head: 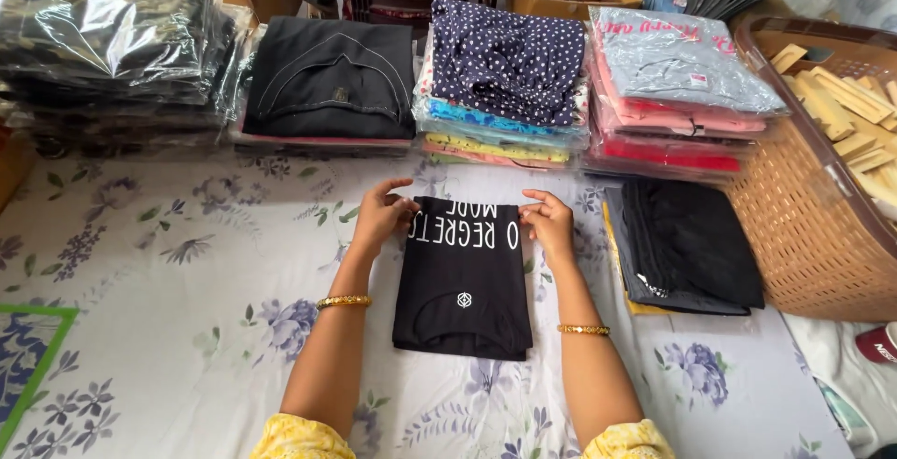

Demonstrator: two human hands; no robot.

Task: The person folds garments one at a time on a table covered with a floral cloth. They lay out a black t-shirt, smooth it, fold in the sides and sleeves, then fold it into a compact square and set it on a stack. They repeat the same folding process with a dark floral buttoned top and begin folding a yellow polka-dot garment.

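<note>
A folded black T-shirt (462, 282) with white print lies flat on the floral sheet (187, 272) in front of me. My left hand (381, 216) pinches its far left corner, fingers curled on the fabric. My right hand (548, 221) grips the far right corner the same way. Both wrists wear gold bangles, and yellow sleeves show at the bottom edge.
Stacks of folded clothes line the back: bagged dark garments (103, 39), a black piece (327, 81), a dotted navy pile (505, 71), bagged grey and pink shirts (673, 85). Black folded garments (687, 244) lie at right beside a woven basket (804, 225) of wooden pieces.
</note>
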